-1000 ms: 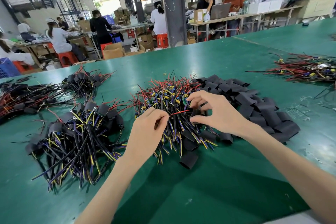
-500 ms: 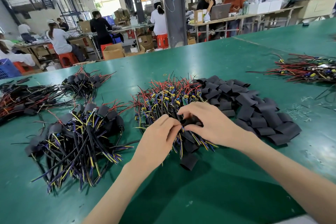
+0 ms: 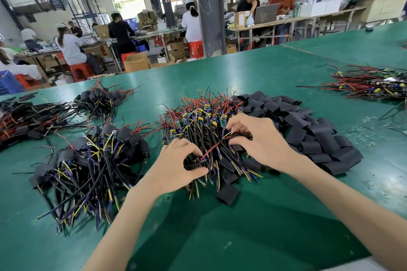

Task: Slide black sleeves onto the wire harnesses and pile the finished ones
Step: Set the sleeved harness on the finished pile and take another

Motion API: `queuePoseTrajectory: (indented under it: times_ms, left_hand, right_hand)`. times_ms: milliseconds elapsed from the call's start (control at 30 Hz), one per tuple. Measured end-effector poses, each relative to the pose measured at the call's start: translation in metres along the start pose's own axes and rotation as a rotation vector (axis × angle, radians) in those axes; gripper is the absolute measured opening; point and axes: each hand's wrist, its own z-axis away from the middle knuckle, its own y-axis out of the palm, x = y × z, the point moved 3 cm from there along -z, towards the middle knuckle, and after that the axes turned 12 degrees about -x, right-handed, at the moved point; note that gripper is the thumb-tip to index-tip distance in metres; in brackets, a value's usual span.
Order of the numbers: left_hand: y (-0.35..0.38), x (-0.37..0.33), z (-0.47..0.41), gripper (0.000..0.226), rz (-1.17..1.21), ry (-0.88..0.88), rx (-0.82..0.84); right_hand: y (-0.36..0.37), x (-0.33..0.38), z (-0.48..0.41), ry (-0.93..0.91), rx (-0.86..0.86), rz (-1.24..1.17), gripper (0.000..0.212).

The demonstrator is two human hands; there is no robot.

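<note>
Green table [image 3: 242, 237]: holding every pile.
Wire harnesses [image 3: 198, 121]: lying in the middle pile, under both hands.
Black sleeves [image 3: 308, 130]: lying heaped just right of them.
Finished pile [image 3: 88, 160]: sitting left.
Left hand [image 3: 176, 167]: pinching harness wires.
Right hand [image 3: 262, 141]: pinching one black sleeve [image 3: 239, 136].

Left hand [image 3: 176, 167] pinches wire harness [image 3: 215, 146] over loose harness pile [image 3: 204, 116]; right hand [image 3: 262, 141] pinches black sleeve [image 3: 239, 135]. Sleeve heap [image 3: 308, 130] right, sleeved pile [image 3: 92, 160] left, on green bench [image 3: 242, 231].
</note>
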Motion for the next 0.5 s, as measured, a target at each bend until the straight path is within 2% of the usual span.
queuePoseTrajectory:
  times_ms: [200, 333, 500]
  left_hand:
    - [-0.003, 0.011, -0.003, 0.02, 0.16, -0.108, 0.055]
    - [-0.009, 0.014, -0.004, 0.024, 0.342, -0.16, 0.012]
    - [-0.006, 0.011, -0.007, 0.026, 0.378, -0.157, -0.045]
  right_hand:
    - [0.002, -0.004, 0.0, -0.012, 0.037, 0.012, 0.031]
    - [-0.001, -0.008, -0.003, -0.028, 0.047, 0.035, 0.031]
    - [-0.005, -0.01, -0.006, -0.055, 0.058, 0.08, 0.033]
